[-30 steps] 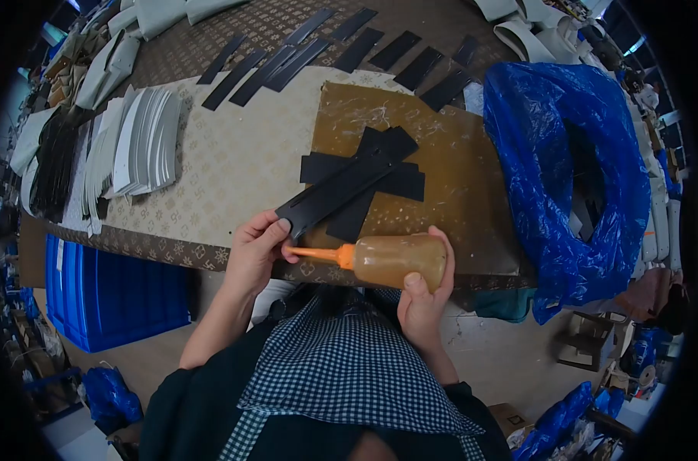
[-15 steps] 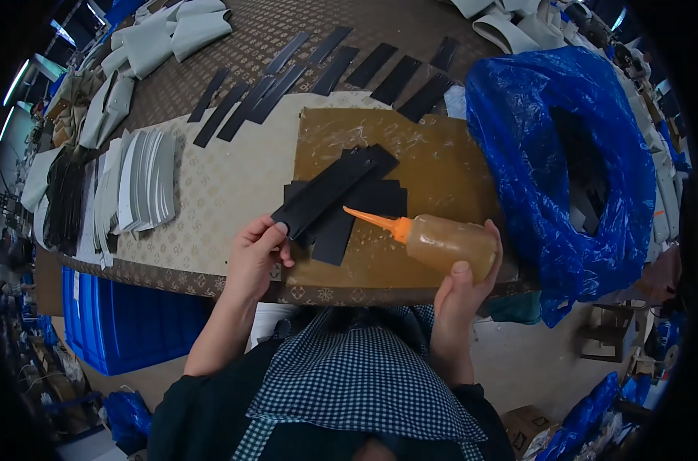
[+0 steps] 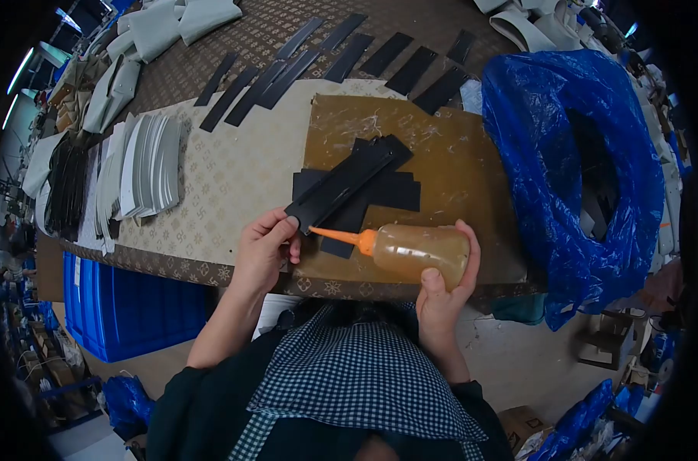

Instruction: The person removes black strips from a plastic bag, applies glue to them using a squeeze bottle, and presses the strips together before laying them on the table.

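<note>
My left hand [image 3: 266, 244] pinches the near end of a long black strip [image 3: 341, 183] between thumb and fingers. That strip lies slanted over several other black strips [image 3: 399, 194], which are crossed in a loose pile on a brown board [image 3: 472, 177]. In my right hand [image 3: 446, 288] is a squeeze bottle [image 3: 422, 250] of amber liquid, tipped on its side. Its orange nozzle [image 3: 337, 235] points left, the tip right by the strip's near end, close to my left thumb.
More black strips [image 3: 387, 54] lie in a row along the back of the table. A blue plastic bag [image 3: 510, 154] stands open at the right. Stacked pale pieces [image 3: 149, 165] are at the left, and a blue bin [image 3: 134, 311] sits below the table edge.
The bottle has moved left and slightly down, bringing its nozzle tip from the strip's side to its near end. My left hand keeps its hold; the whole view has shifted slightly.
</note>
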The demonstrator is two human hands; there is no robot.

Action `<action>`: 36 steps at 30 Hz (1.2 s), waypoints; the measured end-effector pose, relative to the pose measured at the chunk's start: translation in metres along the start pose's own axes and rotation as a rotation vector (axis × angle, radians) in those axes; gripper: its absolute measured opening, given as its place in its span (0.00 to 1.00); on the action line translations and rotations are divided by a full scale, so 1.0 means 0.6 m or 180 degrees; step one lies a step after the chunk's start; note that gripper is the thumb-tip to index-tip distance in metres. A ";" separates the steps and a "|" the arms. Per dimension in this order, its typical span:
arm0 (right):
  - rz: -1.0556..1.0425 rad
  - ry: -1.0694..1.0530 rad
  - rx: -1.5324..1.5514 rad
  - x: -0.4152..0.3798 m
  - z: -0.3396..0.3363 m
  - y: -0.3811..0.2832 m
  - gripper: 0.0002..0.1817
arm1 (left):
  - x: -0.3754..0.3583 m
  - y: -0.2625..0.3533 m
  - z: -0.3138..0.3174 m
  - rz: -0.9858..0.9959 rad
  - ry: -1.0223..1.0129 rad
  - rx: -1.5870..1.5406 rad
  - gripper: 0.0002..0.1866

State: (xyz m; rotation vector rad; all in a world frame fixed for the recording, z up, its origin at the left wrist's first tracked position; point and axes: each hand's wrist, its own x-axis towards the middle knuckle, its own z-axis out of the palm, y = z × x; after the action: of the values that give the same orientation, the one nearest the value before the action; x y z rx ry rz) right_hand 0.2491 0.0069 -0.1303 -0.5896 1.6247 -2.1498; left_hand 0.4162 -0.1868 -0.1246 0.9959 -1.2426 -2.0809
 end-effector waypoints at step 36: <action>-0.0234 0.1433 0.1650 0.094 -0.156 -0.005 0.50 | 0.662 0.087 0.397 0.0279 -0.0846 0.0589 0.06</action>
State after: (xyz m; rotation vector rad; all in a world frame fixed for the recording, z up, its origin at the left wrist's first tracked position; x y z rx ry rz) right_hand 0.1510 0.0529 -0.1446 -0.0035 1.1508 -2.7561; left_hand -0.0088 -0.3785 -0.1338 0.7416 -1.6062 -2.1089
